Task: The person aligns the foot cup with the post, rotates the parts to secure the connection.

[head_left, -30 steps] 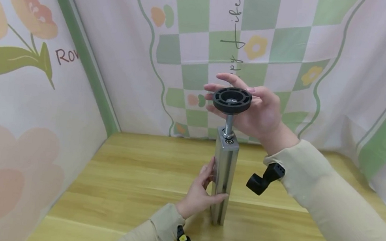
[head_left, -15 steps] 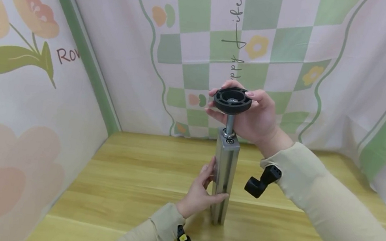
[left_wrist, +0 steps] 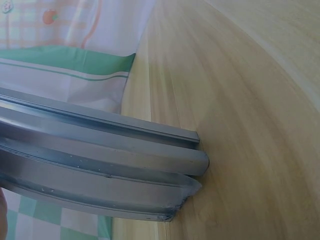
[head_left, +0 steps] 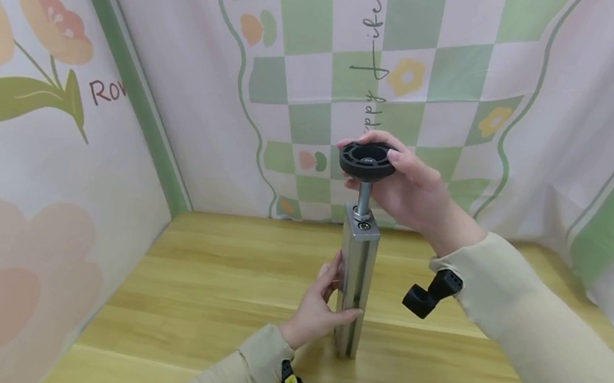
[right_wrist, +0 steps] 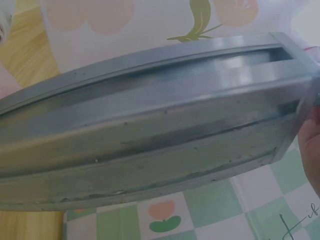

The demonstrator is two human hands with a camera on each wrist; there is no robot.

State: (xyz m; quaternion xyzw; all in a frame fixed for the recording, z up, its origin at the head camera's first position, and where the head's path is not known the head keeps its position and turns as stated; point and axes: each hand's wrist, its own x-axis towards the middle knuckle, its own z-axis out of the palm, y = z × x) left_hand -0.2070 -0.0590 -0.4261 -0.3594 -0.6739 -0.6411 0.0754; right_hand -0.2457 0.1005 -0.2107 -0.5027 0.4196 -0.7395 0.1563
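A slotted aluminium profile stands upright on the wooden table in the head view. From its capped top rises a threaded bolt that carries a round black levelling foot. My left hand grips the profile around its lower half, thumb across the near side. Up top, my right hand holds the black foot by its rim, thumb on the right edge and fingers behind. The left wrist view shows the profile's lower end against the wood. In the right wrist view the profile fills the middle.
The wooden table spreads around the profile. Behind it hangs a curtain with green checks and flowers, and a floral curtain borders the left side. Small black mounts are strapped to both wrists.
The right hand's fingers have gone from spread out behind the black foot to closed around its rim. The left hand and the profile stay in place.
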